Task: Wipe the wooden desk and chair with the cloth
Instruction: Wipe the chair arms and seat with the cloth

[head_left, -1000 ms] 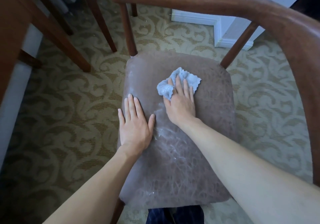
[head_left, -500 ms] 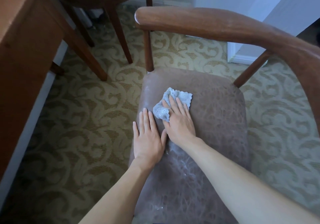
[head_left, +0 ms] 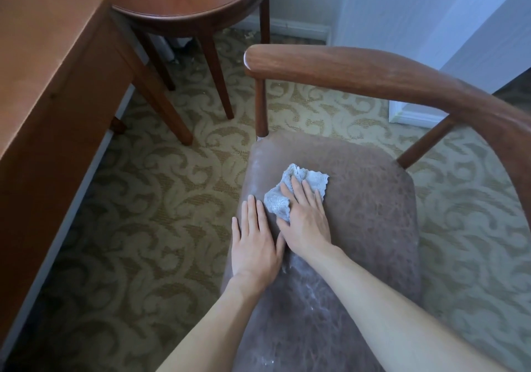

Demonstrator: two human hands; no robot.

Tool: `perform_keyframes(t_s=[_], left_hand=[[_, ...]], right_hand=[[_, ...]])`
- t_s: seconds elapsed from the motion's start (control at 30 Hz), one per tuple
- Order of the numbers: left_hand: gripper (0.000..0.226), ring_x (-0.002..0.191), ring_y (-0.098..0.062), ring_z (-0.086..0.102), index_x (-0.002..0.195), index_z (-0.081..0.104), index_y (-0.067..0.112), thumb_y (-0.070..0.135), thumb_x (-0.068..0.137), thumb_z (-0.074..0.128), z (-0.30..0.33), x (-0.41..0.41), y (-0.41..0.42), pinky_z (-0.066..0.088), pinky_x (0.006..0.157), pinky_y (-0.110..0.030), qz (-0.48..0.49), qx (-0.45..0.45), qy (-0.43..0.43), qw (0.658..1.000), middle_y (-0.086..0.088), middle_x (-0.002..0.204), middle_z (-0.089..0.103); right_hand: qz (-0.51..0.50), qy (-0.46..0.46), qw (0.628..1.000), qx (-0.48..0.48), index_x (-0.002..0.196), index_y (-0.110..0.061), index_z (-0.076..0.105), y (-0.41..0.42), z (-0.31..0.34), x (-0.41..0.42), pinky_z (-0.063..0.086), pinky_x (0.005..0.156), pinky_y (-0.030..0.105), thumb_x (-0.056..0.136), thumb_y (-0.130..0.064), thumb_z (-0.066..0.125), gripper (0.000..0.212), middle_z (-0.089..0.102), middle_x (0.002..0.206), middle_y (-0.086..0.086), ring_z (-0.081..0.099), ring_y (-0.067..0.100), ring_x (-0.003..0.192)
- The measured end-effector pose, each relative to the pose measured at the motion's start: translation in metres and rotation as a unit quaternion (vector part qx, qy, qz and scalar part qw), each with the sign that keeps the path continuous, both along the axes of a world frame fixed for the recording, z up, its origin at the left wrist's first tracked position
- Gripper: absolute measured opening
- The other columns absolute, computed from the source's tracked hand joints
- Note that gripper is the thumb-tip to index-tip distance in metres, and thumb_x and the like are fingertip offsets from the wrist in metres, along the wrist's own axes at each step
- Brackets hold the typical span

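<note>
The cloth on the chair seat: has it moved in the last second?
The right hand slid the cloth leftward across the seat, until it met the left hand. Both hands stayed flat on the seat; nothing was picked up or released.

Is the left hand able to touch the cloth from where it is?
Probably yes. The left hand lies flat on the chair seat, right beside the cloth, with nothing between them. Only the right hand presses on the cloth.

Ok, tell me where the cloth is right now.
In the head view the cloth lies on the chair seat, left of centre, pressed under the right hand.
</note>
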State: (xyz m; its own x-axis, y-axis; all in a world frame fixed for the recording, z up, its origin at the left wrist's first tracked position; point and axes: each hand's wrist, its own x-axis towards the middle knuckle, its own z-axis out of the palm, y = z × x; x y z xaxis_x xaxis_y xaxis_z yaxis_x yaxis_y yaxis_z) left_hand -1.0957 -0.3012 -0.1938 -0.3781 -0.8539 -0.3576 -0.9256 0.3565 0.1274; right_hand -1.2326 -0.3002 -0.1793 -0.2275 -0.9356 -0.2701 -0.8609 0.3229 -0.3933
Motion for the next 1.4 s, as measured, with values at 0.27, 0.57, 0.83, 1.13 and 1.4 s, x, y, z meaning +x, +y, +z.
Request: perform_keyframes(t_s=[0.27,0.57,0.83,1.13,1.4], left_hand=[[0.081,0.160,-0.025,-0.009,0.164,-0.004,0.006,0.054,0.105,0.023,0.005,-0.004,-0.002,0.005,0.130,-0.045,0.036,0.007,0.050,0.998,-0.010,0.173,-0.010],[0.074,0.160,-0.022,-0.007,0.164,0.000,0.007,0.048,0.107,0.022,0.013,-0.004,-0.005,0.004,0.129,-0.042,0.046,0.007,0.051,0.998,-0.008,0.173,-0.007],[0.072,0.160,-0.018,-0.008,0.165,-0.001,0.011,0.045,0.108,0.026,0.027,-0.007,-0.004,0.002,0.129,-0.039,0.054,0.028,0.071,0.996,-0.004,0.173,-0.010],[0.067,0.160,-0.018,-0.005,0.165,0.000,0.007,0.028,0.107,0.029,0.025,0.007,0.003,0.003,0.130,-0.031,0.035,0.021,0.101,0.994,-0.006,0.173,-0.009],[0.067,0.159,-0.011,0.005,0.165,0.003,0.013,0.026,0.107,0.032,0.022,0.028,0.006,0.024,0.125,-0.027,0.051,0.026,0.164,0.985,0.000,0.173,0.006]], right_hand=[[-0.007,-0.025,1.000,-0.005,0.163,-0.029,0.017,0.000,0.005,-0.002,-0.006,0.128,0.037,0.097,-0.046,0.052,0.077,0.001,0.171,-0.008,-0.005,0.016,0.158],[0.012,-0.001,1.000,0.024,0.164,-0.029,0.009,0.011,0.010,0.000,-0.005,0.128,0.040,0.101,-0.044,0.050,0.076,-0.009,0.171,-0.006,-0.012,0.018,0.157],[0.001,0.000,0.999,0.045,0.164,-0.028,0.008,0.023,0.015,0.000,-0.003,0.128,0.039,0.105,-0.038,0.044,0.070,-0.014,0.170,-0.007,-0.012,0.017,0.157],[0.004,0.055,0.996,0.066,0.164,-0.026,-0.001,0.005,0.006,-0.012,-0.002,0.128,0.046,0.106,-0.044,0.035,0.070,-0.014,0.171,0.000,-0.013,0.026,0.157],[0.090,0.022,0.995,0.034,0.163,-0.033,-0.001,-0.002,0.003,0.035,-0.010,0.127,0.042,0.108,-0.035,0.029,0.063,-0.020,0.168,-0.011,-0.022,0.016,0.155]])
